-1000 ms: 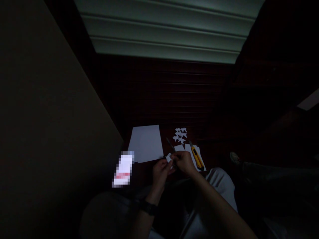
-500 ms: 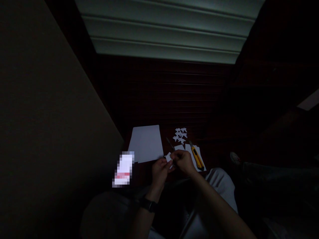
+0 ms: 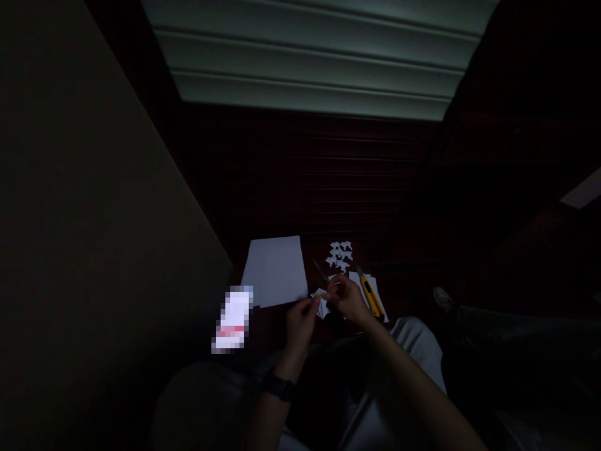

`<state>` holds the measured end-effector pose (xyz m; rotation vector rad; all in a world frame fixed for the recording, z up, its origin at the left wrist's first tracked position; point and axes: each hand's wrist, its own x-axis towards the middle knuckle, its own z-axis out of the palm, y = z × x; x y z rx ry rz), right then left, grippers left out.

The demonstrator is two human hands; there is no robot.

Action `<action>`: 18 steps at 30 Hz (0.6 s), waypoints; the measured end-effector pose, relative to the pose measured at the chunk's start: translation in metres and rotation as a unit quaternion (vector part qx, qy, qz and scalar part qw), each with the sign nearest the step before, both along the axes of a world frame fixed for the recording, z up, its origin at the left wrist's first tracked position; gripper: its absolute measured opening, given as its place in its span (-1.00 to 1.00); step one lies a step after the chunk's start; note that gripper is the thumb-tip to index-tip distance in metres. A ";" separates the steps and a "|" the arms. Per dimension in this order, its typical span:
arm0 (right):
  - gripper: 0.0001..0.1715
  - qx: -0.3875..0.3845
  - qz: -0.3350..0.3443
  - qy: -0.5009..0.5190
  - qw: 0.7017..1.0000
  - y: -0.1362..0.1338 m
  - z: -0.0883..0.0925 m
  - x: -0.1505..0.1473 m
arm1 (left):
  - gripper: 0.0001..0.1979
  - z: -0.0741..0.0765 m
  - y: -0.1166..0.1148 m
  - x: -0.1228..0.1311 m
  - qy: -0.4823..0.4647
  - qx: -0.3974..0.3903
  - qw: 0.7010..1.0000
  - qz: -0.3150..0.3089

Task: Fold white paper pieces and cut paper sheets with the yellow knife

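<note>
A small piece of white paper [image 3: 322,307] with creases hangs between my two hands, above the near edge of the dark table. My left hand [image 3: 302,314] pinches its left side, thumb and fingers together. My right hand [image 3: 346,297] is closed at its upper right edge, with the fingertips on the paper. Just right of that hand lies a yellow utility knife [image 3: 370,297] on some white sheets [image 3: 382,308]. Beyond the hands is a slim dark metal tool [image 3: 320,269], its lower end hidden behind my right hand.
Several small folded white paper pieces [image 3: 339,255] lie grouped at the table's back. A stack of white paper [image 3: 276,270] is at the left. A bright, pixelated screen [image 3: 233,319] stands left of the table's front. A shoe [image 3: 442,298] shows at the right.
The paper has turned and spread between my hands, showing more of its creased face below my fingers. My right hand has shifted slightly right and up.
</note>
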<state>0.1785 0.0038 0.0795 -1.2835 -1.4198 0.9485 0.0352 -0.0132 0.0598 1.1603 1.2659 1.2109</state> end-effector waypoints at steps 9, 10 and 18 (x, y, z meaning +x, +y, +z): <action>-0.36 -0.096 0.088 0.175 0.976 -0.012 -0.011 -0.006 | -0.67 -0.004 -0.004 0.005 0.039 0.060 0.996 0.059; -0.34 -0.121 0.100 0.194 0.968 -0.013 -0.012 -0.007 | -0.67 -0.004 -0.004 0.005 0.032 0.061 0.996 0.056; -0.36 -0.160 0.125 0.230 0.952 -0.010 -0.012 -0.006 | -0.66 0.001 -0.008 0.007 -0.021 0.030 0.999 0.032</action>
